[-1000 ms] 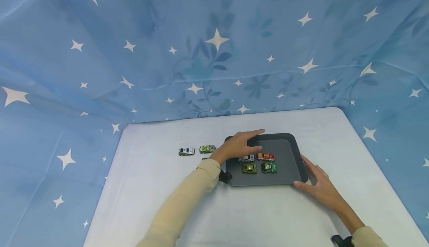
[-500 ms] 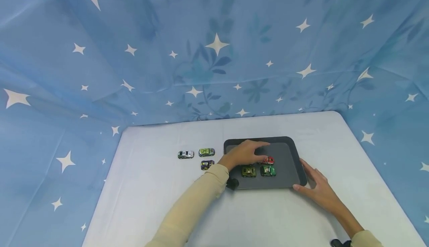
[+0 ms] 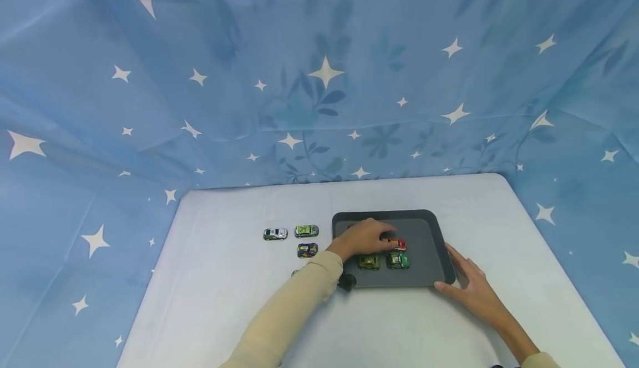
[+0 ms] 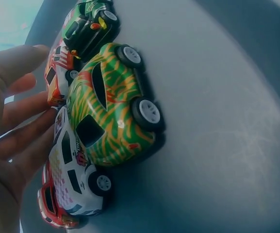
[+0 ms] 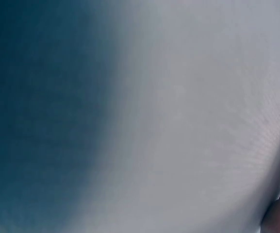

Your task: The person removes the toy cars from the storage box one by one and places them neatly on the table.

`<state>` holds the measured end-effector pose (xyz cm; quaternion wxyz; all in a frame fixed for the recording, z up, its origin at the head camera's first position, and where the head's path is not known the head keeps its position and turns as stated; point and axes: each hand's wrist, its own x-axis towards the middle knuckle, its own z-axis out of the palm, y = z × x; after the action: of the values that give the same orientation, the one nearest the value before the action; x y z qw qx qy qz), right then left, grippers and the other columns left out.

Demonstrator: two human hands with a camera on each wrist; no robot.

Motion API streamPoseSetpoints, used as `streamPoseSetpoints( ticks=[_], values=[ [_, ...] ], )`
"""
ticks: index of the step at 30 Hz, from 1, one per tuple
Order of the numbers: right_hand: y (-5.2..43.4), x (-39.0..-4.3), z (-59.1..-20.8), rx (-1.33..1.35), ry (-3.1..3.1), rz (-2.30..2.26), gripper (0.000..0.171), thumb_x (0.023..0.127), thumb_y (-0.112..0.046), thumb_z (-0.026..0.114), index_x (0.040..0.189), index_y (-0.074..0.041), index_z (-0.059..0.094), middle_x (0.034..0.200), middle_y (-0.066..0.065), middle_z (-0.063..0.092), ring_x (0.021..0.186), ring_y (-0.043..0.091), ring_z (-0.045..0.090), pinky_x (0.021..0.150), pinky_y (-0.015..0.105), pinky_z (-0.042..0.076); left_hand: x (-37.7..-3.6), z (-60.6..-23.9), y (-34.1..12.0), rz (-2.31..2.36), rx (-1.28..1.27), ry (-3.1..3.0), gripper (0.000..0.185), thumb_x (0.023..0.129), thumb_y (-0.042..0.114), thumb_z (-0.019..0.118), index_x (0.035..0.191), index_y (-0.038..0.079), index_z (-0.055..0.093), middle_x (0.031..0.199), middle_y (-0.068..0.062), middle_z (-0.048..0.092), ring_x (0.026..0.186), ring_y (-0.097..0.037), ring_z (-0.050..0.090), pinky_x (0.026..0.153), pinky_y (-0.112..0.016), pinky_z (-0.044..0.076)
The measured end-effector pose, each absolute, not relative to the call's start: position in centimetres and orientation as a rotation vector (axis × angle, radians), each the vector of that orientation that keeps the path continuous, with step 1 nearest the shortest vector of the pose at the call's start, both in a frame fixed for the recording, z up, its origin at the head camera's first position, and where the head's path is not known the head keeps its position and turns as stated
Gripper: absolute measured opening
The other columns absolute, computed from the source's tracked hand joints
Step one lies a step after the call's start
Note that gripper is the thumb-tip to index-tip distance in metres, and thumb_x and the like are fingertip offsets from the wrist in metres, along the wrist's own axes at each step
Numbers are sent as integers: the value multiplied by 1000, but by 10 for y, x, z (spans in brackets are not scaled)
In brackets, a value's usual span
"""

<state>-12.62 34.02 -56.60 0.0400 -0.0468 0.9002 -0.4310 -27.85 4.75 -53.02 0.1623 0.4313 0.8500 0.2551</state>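
Nearest to me, the person's right hand (image 3: pixel 469 287) is lying flat on the white table (image 3: pixel 224 301), fingers straight and resting against the near right corner of the dark tray (image 3: pixel 429 229), steadying it and gripping nothing. The right wrist camera is giving only a blur of cloth, so it adds nothing.

A little farther in, the left hand (image 3: pixel 364 237) is reaching over the tray's left side with its fingers bent down over the white and red toy car (image 4: pixel 69 187). In the left wrist view the fingers (image 4: pixel 18 141) are lying along that car's far side; whether they are really pinching it or only touching it I cannot tell. Pressed beside it is the green and orange striped car (image 4: pixel 108 104), with the red and yellow car (image 4: pixel 57 73) and the dark green car (image 4: pixel 89 24) beyond, all four sitting on the tray floor.

Out on the table, left of the tray, three cars are waiting: a purple car (image 3: pixel 307 250), then a lime car (image 3: pixel 306 230) and a silver car (image 3: pixel 275 234) farther back. By my judgement, the gathering is somewhat past halfway, four in and three left.

Behind everything, a blue star-printed cloth (image 3: pixel 319 68) is hanging.
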Motion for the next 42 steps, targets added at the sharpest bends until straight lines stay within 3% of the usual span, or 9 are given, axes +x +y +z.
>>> streamPoseSetpoints(
  ticks=[4,7,12,17,20,25,29,37,42],
  values=[
    [339,-125,-567,-136,2752,-1327,99,93,-29,84,172,-16,26,160,37,41,141,65,38,114,83,14,-276,-533,50,727,1236,2421,42,108,27,70,144,7,68,111,0,76,71,-2,54,80,-16,47],
    [339,-125,-567,-121,2751,-1309,100,93,-30,85,172,-16,26,159,37,41,141,64,38,105,87,23,-275,-534,51,709,1247,2432,37,107,25,71,140,8,72,96,5,73,67,-2,49,71,-17,43],
    [340,-127,-568,-108,2737,-1308,100,93,-31,84,173,-17,25,160,37,40,142,64,36,104,87,23,-274,-533,53,662,1276,2471,30,107,26,72,132,12,77,101,7,75,71,-1,54,69,-15,44],
    [341,-126,-568,-120,2731,-1333,100,93,-29,84,173,-17,25,161,37,38,144,66,34,113,85,12,-272,-533,55,639,1283,2496,28,107,25,72,132,14,78,115,4,78,86,2,63,80,-15,50],
    [341,-126,-568,-117,2739,-1326,101,92,-29,84,173,-17,25,161,37,39,144,65,35,113,84,13,-271,-534,56,644,1291,2500,27,107,24,71,131,14,78,119,3,78,91,2,65,83,-15,50],
    [340,-127,-568,-100,2754,-1288,101,92,-31,85,172,-16,25,162,35,38,143,62,38,109,83,24,-270,-533,56,688,1295,2498,26,106,22,73,129,12,80,115,3,79,82,4,61,77,-13,48],
    [339,-127,-569,-98,2761,-1275,101,92,-33,85,172,-15,25,162,35,38,143,62,39,111,81,25,-270,-530,54,719,1278,2489,24,105,20,73,127,11,80,114,2,79,80,5,60,75,-12,48],
    [340,-126,-569,-112,2760,-1288,101,93,-32,84,172,-14,25,163,36,36,143,63,37,119,78,11,-275,-521,46,722,1240,2486,27,106,23,72,130,12,79,111,3,79,69,0,54,66,-15,44],
    [339,-126,-568,-107,2753,-1291,100,93,-32,84,172,-13,25,163,36,35,143,64,37,118,79,13,-280,-512,36,736,1266,2501,28,107,21,71,132,11,77,117,2,78,71,0,55,69,-16,44]
  ],
)
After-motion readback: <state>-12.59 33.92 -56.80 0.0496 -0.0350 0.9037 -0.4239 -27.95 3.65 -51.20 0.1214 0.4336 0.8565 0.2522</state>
